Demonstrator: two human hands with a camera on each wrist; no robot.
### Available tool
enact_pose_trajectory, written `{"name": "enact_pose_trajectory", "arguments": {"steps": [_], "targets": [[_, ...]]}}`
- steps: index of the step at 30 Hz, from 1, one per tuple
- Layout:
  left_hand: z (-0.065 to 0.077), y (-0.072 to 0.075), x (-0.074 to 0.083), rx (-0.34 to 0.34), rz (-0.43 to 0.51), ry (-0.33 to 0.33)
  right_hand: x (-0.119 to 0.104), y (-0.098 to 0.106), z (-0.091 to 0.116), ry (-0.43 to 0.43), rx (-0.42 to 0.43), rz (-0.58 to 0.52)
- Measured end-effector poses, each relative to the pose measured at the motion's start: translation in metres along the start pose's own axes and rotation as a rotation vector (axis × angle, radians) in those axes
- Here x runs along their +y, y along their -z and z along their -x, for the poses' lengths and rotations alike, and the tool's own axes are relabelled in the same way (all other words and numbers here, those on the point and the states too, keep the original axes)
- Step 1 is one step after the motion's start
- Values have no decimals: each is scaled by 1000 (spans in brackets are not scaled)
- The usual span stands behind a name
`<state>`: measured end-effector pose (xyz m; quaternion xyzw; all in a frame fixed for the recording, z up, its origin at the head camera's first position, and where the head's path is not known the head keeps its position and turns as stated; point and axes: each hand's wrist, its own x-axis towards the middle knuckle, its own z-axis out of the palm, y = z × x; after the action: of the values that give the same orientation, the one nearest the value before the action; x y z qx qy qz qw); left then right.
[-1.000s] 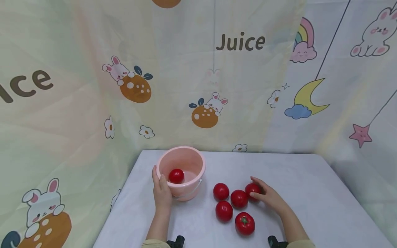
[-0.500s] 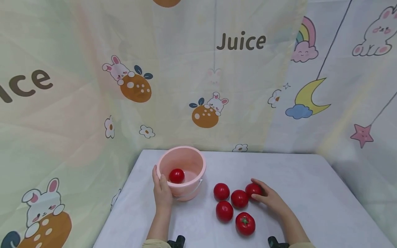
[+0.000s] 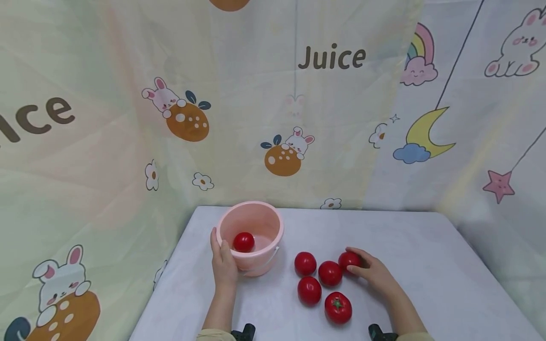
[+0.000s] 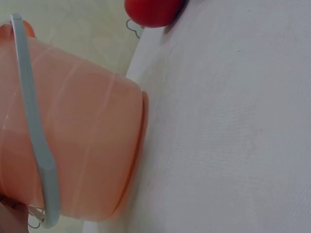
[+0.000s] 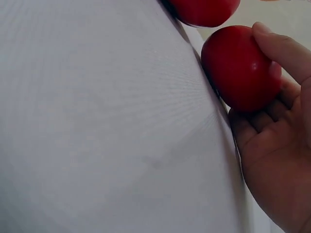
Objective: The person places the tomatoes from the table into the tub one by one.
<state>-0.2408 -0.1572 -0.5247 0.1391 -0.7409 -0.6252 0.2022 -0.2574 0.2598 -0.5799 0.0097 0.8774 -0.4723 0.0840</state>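
My left hand (image 3: pixel 225 269) holds the pink bucket (image 3: pixel 256 263) at its near left side, thumb at the rim. The bucket stands on the table, its mouth facing me, with one red tomato (image 3: pixel 244 241) inside. A pale grey handle (image 4: pixel 33 102) hangs down its side in the left wrist view. On the right, my right hand (image 3: pixel 378 277) has its thumb and fingers around a tomato (image 5: pixel 238 68) that sits on the table. Touching or close beside that one is another tomato (image 3: pixel 330 273).
More tomatoes lie between the hands: one at the back left (image 3: pixel 305 264), one in front of it (image 3: pixel 309 290), and a nearer one (image 3: pixel 338 308) with its green stem end up. The white table (image 3: pixel 405 237) meets printed cloth (image 3: pixel 239 156) at the back and sides.
The right hand's fingers and thumb have settled slightly closer around the tomato. The left hand and the bucket stay where they were.
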Motion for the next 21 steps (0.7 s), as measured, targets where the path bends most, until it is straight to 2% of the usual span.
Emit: {"name": "enact_pose_trajectory", "arguments": {"steps": [5, 12, 21], "targets": [[0, 0, 0, 7, -5, -11, -8, 5, -1, 1, -9, -2], [0, 0, 1, 9, 3, -6, -25, 17, -5, 65, -9, -9], [0, 0, 0, 3, 8, 6, -49, 36, -8, 108, -10, -42]]}}
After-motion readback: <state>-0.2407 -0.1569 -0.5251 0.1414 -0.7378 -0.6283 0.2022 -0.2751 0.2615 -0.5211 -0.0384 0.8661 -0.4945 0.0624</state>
